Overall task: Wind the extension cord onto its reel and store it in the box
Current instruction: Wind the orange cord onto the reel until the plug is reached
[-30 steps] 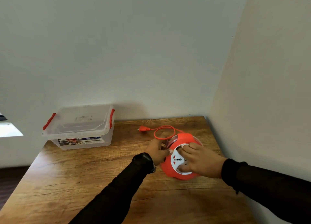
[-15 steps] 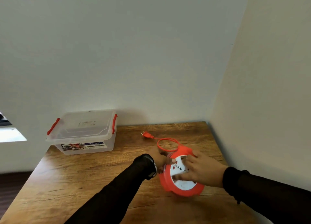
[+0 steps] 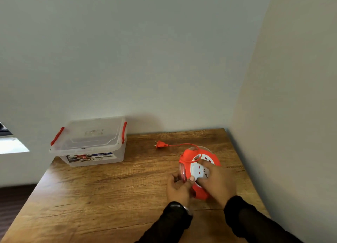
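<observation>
An orange extension cord reel with a white socket face lies tilted on the wooden table near the right wall. My left hand grips its left rim. My right hand rests on the white socket face, fingers curled around the hub. A short length of orange cord runs from the reel's top to the plug, which lies flat on the table behind it. The clear plastic box with red latches stands at the table's back left, its lid on.
A wall runs along the table's right edge and another along its back. The table's left edge drops to a dark floor. A bright window ledge shows at far left.
The loose cord has shortened: the loop behind the reel is gone and only a short run to the plug lies out. Both hands and the reel have shifted closer to me.
</observation>
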Tool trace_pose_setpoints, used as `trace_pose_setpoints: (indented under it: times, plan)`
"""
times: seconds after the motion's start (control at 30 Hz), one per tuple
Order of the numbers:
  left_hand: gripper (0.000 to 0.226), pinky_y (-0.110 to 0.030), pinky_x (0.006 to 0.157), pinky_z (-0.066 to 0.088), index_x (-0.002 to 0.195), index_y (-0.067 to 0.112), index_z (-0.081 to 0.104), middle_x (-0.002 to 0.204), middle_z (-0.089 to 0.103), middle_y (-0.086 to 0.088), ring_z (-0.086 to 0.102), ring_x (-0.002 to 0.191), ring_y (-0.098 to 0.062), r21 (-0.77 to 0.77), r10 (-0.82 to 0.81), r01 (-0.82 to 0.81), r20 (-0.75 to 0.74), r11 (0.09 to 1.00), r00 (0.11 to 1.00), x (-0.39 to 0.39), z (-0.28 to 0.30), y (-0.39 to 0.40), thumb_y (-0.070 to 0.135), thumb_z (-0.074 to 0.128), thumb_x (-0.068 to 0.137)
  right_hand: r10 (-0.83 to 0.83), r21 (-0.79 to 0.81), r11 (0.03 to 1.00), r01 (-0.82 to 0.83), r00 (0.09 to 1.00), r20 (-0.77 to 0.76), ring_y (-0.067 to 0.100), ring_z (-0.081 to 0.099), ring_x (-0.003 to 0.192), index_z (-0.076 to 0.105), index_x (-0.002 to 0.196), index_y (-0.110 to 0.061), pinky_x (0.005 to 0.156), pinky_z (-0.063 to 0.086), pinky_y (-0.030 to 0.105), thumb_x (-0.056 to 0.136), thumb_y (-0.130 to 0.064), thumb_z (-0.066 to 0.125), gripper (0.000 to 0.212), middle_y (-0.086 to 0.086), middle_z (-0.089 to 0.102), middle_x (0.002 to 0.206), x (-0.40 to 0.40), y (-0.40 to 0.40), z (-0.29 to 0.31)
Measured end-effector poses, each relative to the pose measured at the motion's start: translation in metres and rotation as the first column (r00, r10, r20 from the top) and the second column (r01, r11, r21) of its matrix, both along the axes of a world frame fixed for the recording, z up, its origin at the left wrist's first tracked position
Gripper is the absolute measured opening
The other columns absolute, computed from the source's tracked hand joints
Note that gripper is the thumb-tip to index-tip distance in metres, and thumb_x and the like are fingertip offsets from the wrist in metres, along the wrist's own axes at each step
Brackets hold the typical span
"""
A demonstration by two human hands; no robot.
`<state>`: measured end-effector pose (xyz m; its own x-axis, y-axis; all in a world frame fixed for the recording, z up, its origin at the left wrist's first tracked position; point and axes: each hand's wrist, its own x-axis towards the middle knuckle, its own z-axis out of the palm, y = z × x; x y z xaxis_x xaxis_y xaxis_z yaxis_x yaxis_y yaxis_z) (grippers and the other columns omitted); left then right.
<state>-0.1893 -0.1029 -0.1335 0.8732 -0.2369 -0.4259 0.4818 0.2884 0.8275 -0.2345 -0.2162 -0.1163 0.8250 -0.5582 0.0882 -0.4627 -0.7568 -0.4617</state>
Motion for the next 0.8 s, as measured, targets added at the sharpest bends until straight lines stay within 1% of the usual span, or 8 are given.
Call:
trace_pose_setpoints:
  times: [0.1,0.17,0.27,0.37,0.5,0.57,0.67,0.8]
  plan:
    - [0.031,-0.031,0.052,0.05,0.082,0.011,0.049,0.075,0.067,-0.007,0.063,0.058,-0.023,0.034,0.009,-0.012,0.075,0.999,0.997,-0.007,0.0,-0.008,-0.008,0.071,0.075,-0.141,0.269,0.956,0.116,0.987,0.077,0.018,0.061,0.104,0.051,0.13,-0.042,0.073,0.05,0.026,0.072,-0.034,0.07,0.061,-0.004,0.065,0.121,0.005,0.003,-0.002]
    - [0.032,-0.029,0.049,0.05,0.084,0.011,0.048,0.078,0.067,-0.008,0.063,0.059,-0.023,0.051,-0.007,0.002,0.1,0.999,0.995,-0.007,-0.001,-0.008,-0.006,0.073,0.074,-0.16,0.331,0.936,0.122,0.983,0.092,0.019,0.059,0.108,0.051,0.131,-0.038,0.078,0.052,0.028,0.074,-0.029,0.071,0.062,-0.003,0.063,0.125,0.008,0.001,-0.001]
    - [0.032,-0.027,0.047,0.051,0.081,0.01,0.048,0.071,0.066,-0.004,0.064,0.055,-0.015,0.059,-0.067,0.061,0.103,0.996,0.992,0.002,-0.004,-0.007,-0.005,0.075,0.072,-0.132,0.247,0.961,0.123,0.991,0.018,0.02,0.057,0.114,0.046,0.137,-0.037,0.081,0.05,0.028,0.078,-0.036,0.068,0.063,-0.002,0.059,0.132,0.009,-0.003,0.001]
    - [0.03,-0.018,0.055,0.05,0.08,0.013,0.055,0.072,0.066,0.001,0.063,0.059,-0.004,0.16,-0.097,0.071,0.156,0.984,0.983,0.022,0.002,-0.008,0.003,0.08,0.068,-0.088,0.084,0.992,0.094,0.993,-0.074,0.02,0.059,0.11,0.04,0.137,-0.045,0.081,0.053,0.031,0.08,-0.043,0.06,0.06,-0.006,0.059,0.131,0.008,-0.003,0.005]
    - [0.015,-0.041,0.077,0.058,0.078,0.016,0.065,0.084,0.072,-0.005,0.068,0.083,-0.025,0.477,-0.243,0.09,0.269,0.874,0.932,0.06,0.018,-0.007,0.022,0.077,0.072,-0.052,-0.016,0.999,0.05,0.988,-0.148,0.022,0.055,0.116,0.034,0.139,-0.047,0.084,0.055,0.034,0.08,-0.048,0.059,0.064,-0.004,0.054,0.137,0.008,0.0,0.005]
    - [0.039,-0.05,0.073,0.059,0.078,0.008,0.067,0.083,0.072,-0.014,0.069,0.08,-0.035,0.495,-0.27,0.158,0.163,0.854,0.949,0.077,0.026,-0.004,0.047,0.068,0.077,-0.045,-0.031,0.999,0.041,0.986,-0.161,0.022,0.055,0.117,0.033,0.141,-0.046,0.084,0.055,0.034,0.08,-0.05,0.058,0.066,-0.004,0.053,0.138,0.008,-0.002,0.004]
    - [0.07,-0.036,0.048,0.057,0.073,0.003,0.064,0.066,0.07,-0.013,0.068,0.053,-0.029,0.214,-0.179,0.22,-0.196,0.952,0.964,0.098,0.032,0.004,0.07,0.046,0.081,-0.023,-0.048,0.999,0.015,0.982,-0.187,0.021,0.055,0.118,0.03,0.143,-0.044,0.086,0.054,0.033,0.081,-0.054,0.056,0.067,-0.004,0.053,0.138,0.008,-0.003,0.004]
    - [0.1,-0.045,0.064,0.052,0.096,-0.002,0.062,0.09,0.068,-0.021,0.066,0.079,-0.034,-0.076,-0.228,0.22,-0.499,0.973,0.836,0.114,0.018,0.022,0.082,0.012,0.077,0.014,-0.081,0.996,-0.03,0.981,-0.195,0.019,0.056,0.115,0.031,0.142,-0.043,0.087,0.054,0.033,0.082,-0.051,0.055,0.066,-0.005,0.056,0.135,0.006,-0.003,0.005]
